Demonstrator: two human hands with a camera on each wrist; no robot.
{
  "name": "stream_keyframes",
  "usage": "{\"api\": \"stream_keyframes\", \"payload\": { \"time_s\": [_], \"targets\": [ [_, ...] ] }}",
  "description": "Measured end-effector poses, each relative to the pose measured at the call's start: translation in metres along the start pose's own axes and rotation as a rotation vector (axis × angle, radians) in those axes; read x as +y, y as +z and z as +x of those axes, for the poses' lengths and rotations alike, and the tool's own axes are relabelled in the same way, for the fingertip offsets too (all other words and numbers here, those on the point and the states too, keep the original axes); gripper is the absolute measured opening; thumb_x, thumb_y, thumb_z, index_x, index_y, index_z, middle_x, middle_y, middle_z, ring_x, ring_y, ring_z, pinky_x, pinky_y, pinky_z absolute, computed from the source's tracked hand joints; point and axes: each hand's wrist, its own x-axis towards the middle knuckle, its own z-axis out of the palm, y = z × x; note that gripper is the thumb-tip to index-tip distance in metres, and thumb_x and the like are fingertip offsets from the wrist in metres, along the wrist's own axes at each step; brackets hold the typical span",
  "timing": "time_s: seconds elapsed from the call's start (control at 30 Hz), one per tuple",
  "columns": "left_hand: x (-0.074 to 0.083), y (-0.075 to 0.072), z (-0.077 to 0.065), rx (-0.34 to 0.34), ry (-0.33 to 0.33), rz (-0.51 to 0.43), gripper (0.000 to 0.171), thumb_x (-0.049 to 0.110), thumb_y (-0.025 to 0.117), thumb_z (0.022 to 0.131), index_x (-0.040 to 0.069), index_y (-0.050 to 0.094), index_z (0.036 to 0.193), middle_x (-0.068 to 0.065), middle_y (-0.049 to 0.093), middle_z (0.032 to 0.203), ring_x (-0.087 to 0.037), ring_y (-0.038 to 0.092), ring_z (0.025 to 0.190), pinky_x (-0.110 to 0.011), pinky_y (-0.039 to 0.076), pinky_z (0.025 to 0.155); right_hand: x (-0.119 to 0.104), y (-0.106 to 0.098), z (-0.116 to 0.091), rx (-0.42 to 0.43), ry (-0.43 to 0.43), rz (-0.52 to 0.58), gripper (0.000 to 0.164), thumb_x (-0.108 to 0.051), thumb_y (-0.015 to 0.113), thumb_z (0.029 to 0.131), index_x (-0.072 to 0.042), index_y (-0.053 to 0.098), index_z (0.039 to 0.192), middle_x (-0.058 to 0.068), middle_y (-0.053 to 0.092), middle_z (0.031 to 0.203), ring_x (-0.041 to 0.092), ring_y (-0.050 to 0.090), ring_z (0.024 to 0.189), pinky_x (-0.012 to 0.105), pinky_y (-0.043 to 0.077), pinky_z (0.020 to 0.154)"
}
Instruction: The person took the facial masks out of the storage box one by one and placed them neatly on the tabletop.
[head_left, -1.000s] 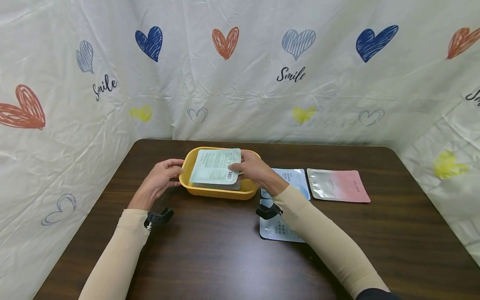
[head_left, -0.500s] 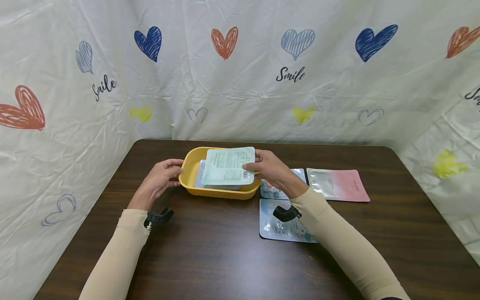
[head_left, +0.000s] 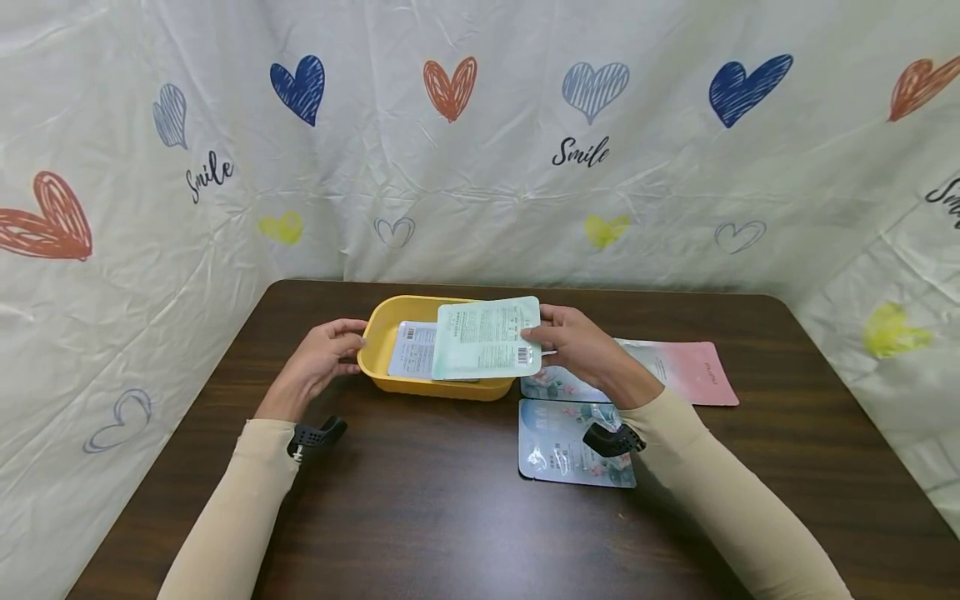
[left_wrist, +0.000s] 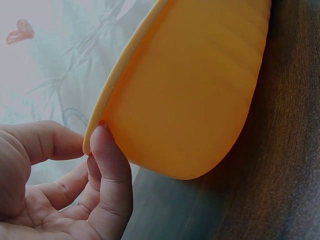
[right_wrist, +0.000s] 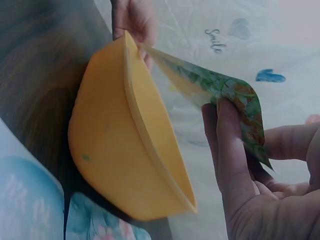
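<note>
While left hand (head_left: 324, 354) pinches left rim of yellow tub (head_left: 381, 337), lilac packet (head_left: 411, 354) lies inside, green packet (head_left: 484, 340) is above tub's right side, pinched by right hand (head_left: 583, 348), and two blue packets (head_left: 558, 446) plus pink packet (head_left: 703, 372) lie right of tub.

A creased white sheet (head_left: 487, 167) with red, blue and yellow hearts (head_left: 450, 89) and "Smile" lettering (head_left: 581, 152) fills the top and both sides of the frame. Soft glare (head_left: 483, 537) marks the dark wood-grain surface (head_left: 405, 467) at lower centre.
</note>
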Motion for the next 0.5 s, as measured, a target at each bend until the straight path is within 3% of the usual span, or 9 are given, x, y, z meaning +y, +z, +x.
{"api": "stream_keyframes", "payload": {
  "time_s": [0.2,0.5],
  "targets": [
    [0.001,0.0,-0.001,0.003,0.0,0.0,0.047,0.015,0.058,0.102,0.007,0.048,0.147,-0.02,0.05,0.138,-0.029,0.059,0.103,-0.028,0.06,0.079,0.002,-0.015,-0.012,0.003,-0.009,0.001,0.048,-0.007,0.057,0.102,0.0,0.042,0.147,0.015,0.065,0.129,0.025,0.071,0.104,0.042,0.061,0.082],
    [-0.001,0.0,0.0,-0.015,0.026,-0.011,0.048,0.013,0.057,0.102,0.003,0.046,0.148,-0.024,0.049,0.138,-0.028,0.06,0.1,-0.027,0.059,0.077,0.005,-0.033,-0.03,0.039,0.012,0.015,0.054,-0.007,0.064,0.099,0.001,0.041,0.147,0.01,0.069,0.124,0.024,0.071,0.104,0.043,0.061,0.081]
  ]
}}
